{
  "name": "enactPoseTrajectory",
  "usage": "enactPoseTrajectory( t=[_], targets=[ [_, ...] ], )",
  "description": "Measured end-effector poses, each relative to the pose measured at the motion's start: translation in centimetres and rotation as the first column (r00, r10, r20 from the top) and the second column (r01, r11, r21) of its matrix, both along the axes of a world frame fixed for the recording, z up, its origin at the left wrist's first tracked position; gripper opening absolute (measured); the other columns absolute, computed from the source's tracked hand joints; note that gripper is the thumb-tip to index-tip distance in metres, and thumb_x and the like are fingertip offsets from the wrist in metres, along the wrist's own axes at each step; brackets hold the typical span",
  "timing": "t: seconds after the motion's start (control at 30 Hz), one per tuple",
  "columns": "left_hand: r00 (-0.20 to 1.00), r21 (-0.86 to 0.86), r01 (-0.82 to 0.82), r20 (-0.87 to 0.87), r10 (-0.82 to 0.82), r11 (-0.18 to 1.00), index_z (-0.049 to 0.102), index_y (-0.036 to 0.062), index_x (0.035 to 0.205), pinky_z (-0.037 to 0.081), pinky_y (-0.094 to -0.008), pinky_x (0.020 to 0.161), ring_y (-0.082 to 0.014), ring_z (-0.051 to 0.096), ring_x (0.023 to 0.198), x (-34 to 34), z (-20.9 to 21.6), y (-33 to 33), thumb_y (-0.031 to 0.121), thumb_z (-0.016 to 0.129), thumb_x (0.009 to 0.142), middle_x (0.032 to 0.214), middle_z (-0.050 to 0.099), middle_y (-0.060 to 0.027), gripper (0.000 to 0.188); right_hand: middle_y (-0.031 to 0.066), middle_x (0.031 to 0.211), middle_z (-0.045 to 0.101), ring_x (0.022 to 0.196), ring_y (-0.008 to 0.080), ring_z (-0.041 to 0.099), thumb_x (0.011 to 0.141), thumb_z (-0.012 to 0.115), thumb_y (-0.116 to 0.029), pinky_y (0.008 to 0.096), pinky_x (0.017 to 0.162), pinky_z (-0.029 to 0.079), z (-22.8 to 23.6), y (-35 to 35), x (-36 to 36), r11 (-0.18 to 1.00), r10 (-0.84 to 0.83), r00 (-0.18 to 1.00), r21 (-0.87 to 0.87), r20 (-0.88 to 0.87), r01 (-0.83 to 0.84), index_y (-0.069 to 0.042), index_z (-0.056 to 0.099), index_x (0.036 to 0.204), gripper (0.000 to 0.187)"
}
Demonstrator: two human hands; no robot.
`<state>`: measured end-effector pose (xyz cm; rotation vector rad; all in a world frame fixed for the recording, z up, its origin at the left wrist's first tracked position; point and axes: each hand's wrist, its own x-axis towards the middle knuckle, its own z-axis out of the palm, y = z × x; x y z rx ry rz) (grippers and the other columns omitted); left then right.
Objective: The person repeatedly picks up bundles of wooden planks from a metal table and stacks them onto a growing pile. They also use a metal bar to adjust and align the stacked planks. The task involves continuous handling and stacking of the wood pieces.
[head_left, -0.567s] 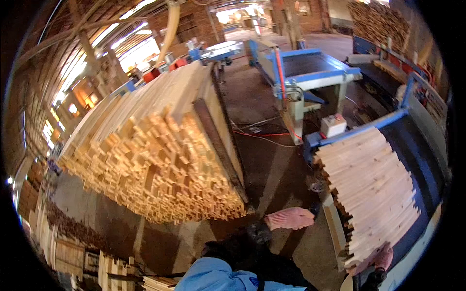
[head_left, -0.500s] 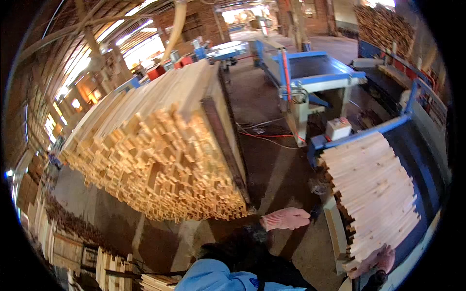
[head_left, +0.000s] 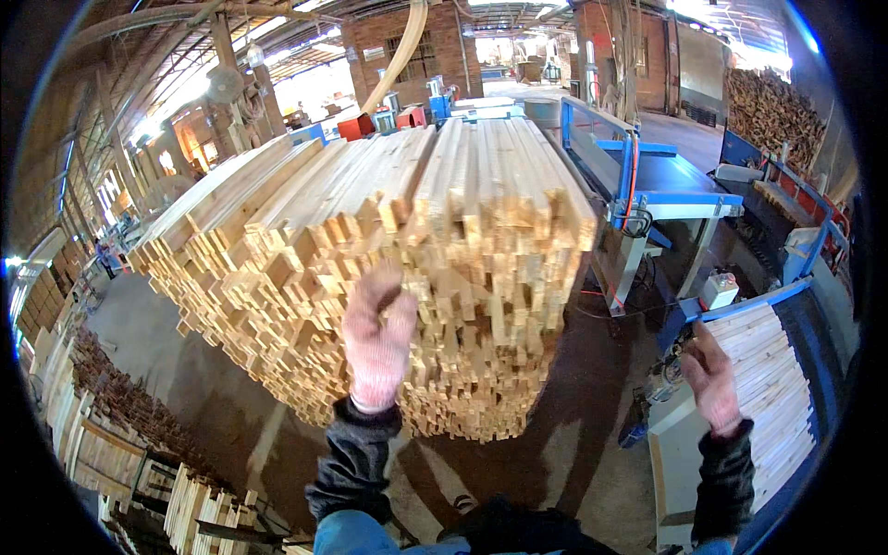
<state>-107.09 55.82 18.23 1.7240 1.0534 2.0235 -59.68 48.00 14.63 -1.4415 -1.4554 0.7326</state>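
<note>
A large stack of long wooden slats [head_left: 370,185] fills the middle, with its uneven cut ends turned toward me. My left hand [head_left: 379,338], in a pink knit glove, is raised before those ends. Its fingers are loosely bent and apart from the thumb, with nothing visible between them; I cannot tell whether it touches the wood. On the right, my right hand [head_left: 710,379], also gloved, hovers by the left edge of a row of slats [head_left: 763,370] lying side by side on a machine bed. Its fingers point up and apart, and no slat shows in it.
A blue-framed machine table [head_left: 689,180] stands beyond the stack's right side. A small white control box [head_left: 720,289] sits at the far end of the slat row. Loose boards [head_left: 199,513] lie at the lower left. Cables run along the floor between stack and machine.
My view has swung left, bringing the stack to the middle. My left hand has risen to the stack's ends. My right hand has left the near end of the slat row and lifted beside it.
</note>
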Motion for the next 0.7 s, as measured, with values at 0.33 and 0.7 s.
enactPoseTrajectory(
  t=[0.33, 0.7],
  targets=[
    [0.737, -0.022, -0.251, -0.652, 0.176, 0.968, 0.052, -0.0008, 0.151, 0.054, -0.0404, 0.105, -0.0327, 0.069, 0.122, -5.2, 7.5, 6.5, 0.028, 0.091, 0.082, 0.130, 0.069, -0.0214, 0.085, 0.0024, 0.113, 0.065, 0.096, 0.0107, 0.058, 0.106, 0.070, -0.026, 0.0273, 0.085, 0.050, 12.0, 10.4, -15.0, 0.967, 0.151, 0.976, 0.229, -0.157, -0.112, 0.001, 0.036, 0.165, 0.073],
    [0.727, -0.346, -0.263, -0.685, -0.051, 0.901, 0.017, -0.0052, 0.167, 0.055, -0.0414, 0.105, -0.0371, 0.069, 0.125, -1.7, 10.5, 9.0, 0.073, 0.084, 0.076, 0.138, 0.066, -0.0303, 0.137, 0.0263, 0.137, 0.068, 0.128, 0.0343, 0.066, 0.092, 0.080, -0.036, 0.0374, 0.108, 0.050, 10.9, 17.9, -17.3, 0.933, 0.083, 0.959, 0.316, 0.271, -0.170, 0.004, 0.043, 0.157, 0.085]
  ],
)
